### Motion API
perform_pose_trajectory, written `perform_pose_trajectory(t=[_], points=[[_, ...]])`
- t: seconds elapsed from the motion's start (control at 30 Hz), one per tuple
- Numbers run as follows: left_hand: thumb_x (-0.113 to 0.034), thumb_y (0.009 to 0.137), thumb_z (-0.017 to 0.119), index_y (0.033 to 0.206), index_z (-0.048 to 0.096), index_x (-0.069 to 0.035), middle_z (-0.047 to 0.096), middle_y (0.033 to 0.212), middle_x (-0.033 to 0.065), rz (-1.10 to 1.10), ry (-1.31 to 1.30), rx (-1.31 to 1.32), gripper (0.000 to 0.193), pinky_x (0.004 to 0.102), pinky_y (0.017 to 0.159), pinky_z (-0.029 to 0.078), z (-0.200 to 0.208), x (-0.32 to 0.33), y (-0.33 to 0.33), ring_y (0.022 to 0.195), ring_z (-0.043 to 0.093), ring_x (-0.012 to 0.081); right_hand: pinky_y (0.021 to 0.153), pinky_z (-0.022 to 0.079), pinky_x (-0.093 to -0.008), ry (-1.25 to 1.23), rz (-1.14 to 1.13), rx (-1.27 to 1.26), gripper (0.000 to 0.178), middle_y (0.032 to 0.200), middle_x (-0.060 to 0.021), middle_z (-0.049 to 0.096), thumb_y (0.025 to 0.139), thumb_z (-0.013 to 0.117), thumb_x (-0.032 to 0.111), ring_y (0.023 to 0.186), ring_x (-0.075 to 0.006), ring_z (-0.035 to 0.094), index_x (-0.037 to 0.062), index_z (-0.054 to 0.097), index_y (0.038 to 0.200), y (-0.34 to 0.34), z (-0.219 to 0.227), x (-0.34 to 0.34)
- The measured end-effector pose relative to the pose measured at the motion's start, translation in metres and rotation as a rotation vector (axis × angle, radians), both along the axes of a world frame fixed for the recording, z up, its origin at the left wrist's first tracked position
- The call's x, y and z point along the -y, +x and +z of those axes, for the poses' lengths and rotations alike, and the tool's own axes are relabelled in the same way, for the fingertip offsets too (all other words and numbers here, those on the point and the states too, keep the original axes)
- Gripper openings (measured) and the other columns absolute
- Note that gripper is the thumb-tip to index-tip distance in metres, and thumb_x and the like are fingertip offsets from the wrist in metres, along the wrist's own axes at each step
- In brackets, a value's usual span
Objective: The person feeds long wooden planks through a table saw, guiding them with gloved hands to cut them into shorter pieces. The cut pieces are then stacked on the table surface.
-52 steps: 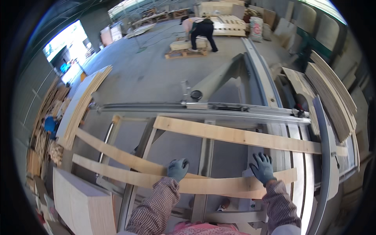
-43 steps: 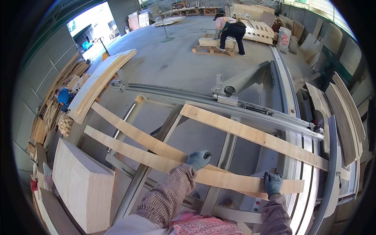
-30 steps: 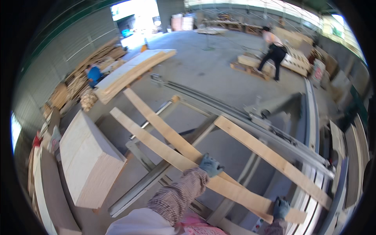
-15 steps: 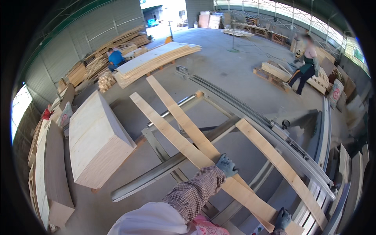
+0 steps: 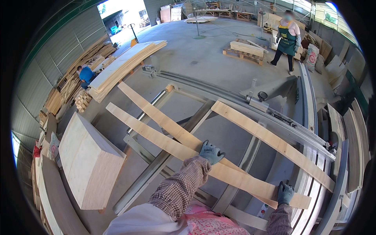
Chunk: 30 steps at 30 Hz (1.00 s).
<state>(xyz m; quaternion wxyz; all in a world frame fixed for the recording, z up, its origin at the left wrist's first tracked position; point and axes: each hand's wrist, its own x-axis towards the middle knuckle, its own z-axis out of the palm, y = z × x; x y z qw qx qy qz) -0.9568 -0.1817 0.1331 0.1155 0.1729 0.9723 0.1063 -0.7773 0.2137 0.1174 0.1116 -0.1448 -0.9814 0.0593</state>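
My left hand, in a grey-blue work glove, is closed over the place where two long, pale plywood strips cross. The nearer strip runs from the upper left toward the lower right. The other strip slants beneath it, its lower end partly hidden. Near the right end of the nearer strip, my gloved right hand is closed around its edge. Both strips rest across a metal machine frame. A third strip lies apart from them, farther right, touched by neither hand.
A sliding rail edges the machine's far side. Left of the frame stands a thick stack of boards. A person in a green apron stands at the far right; another in blue crouches at the far left beside stacked sheets.
My view has swung to the right, and more of my right forearm shows. Both hands keep their grip on the strips. The aproned person now stands upright, facing this way.
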Motion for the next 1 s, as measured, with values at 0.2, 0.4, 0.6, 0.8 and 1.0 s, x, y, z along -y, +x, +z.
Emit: perform_pose_trajectory(t=[0.2,0.4,0.6,0.8,1.0], points=[[-0.047,0.084,0.046,0.076,0.065,-0.012,0.063,0.088,0.0109,-0.005,0.017,-0.051,0.041,0.0442,0.102,0.021,-0.004,-0.004,-0.002,0.097,0.053,0.0258,0.08,0.038,-0.0416,-0.021,-0.011,-0.029,0.029,0.074,-0.0115,0.062,0.083,0.053,0.028,0.079,-0.0312,0.054,0.0067,0.061,0.066,-0.004,0.002,-0.002],[-0.046,0.08,0.049,0.073,0.066,-0.012,0.063,0.077,0.0111,-0.016,0.029,-0.082,0.039,0.0437,0.091,0.028,-0.003,-0.001,-0.001,0.087,0.056,0.0262,0.076,0.04,-0.0402,-0.045,0.018,-0.006,0.026,0.07,-0.0121,0.061,0.082,0.053,0.027,0.073,-0.0302,0.055,0.0072,0.062,0.066,-0.007,0.002,-0.006],[-0.049,0.077,0.05,0.068,0.065,-0.011,0.061,0.069,0.0098,0.06,-0.003,-0.107,0.042,0.0405,0.081,0.032,-0.013,-0.003,0.03,0.079,0.056,0.0266,0.064,0.043,-0.0431,-0.104,0.123,-0.07,0.025,0.066,-0.0152,0.059,0.082,0.05,0.022,0.066,-0.0332,0.055,0.0027,0.064,0.073,0.008,-0.028,-0.035],[-0.055,0.064,0.063,0.109,0.055,-0.011,0.052,0.11,0.0142,-0.409,0.354,-0.295,0.064,0.0483,0.095,0.027,-0.009,0.032,0.04,0.109,0.043,0.0307,0.057,0.048,-0.0387,-0.112,0.004,0.204,0.033,0.078,-0.0163,0.064,0.09,0.045,0.032,0.065,-0.0303,0.059,0.0056,0.065,0.089,0.016,-0.02,-0.048],[-0.044,0.048,0.076,0.13,0.033,-0.008,0.04,0.125,0.0136,-0.541,0.04,-0.236,0.1,0.0485,0.103,0.021,0.016,0.093,0.074,0.121,0.033,0.0316,0.074,0.048,-0.0392,-0.74,0.313,0.253,0.047,0.116,-0.0165,0.052,0.086,0.053,0.034,0.097,-0.0358,0.05,0.0076,0.047,0.124,0.044,0.01,-0.048]])
